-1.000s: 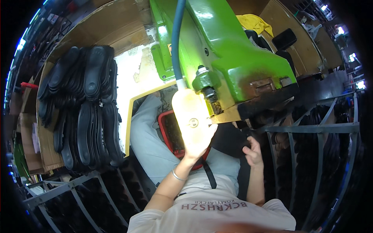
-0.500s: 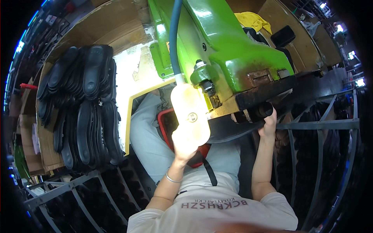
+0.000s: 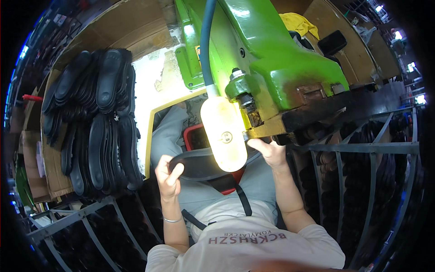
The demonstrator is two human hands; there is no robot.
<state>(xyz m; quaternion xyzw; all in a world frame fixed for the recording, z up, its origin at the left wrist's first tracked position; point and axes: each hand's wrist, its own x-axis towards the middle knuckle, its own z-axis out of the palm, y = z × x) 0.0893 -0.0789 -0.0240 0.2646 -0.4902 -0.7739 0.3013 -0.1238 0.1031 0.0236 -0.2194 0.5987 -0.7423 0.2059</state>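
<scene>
A long black shoe sole (image 3: pixel 195 167) lies across in front of my lap, below the head of a green machine (image 3: pixel 290 59). Its left end is pinched between the thumb and fingers of my left hand (image 3: pixel 168 176). At its other end, just under the machine's edge, my right hand (image 3: pixel 273 156) grips it with the thumb on top. A lit, oval white lamp (image 3: pixel 223 131) on a blue-grey hose (image 3: pixel 205 41) hides the middle of the sole. The fingers of my right hand are partly hidden.
Stacks of black soles (image 3: pixel 106 86) fill a cardboard box (image 3: pixel 52 174) on the left. A yellow-edged tabletop (image 3: pixel 149 131) adjoins it. Metal racks (image 3: pixel 362 147) stand at both sides. Something red-rimmed (image 3: pixel 186 136) is below the sole. Yellow cloth (image 3: pixel 301 25) lies behind the machine.
The sole has shifted left, away from the machine's head. My left hand has moved from behind the lamp out to the sole's left end, and my right hand has come left.
</scene>
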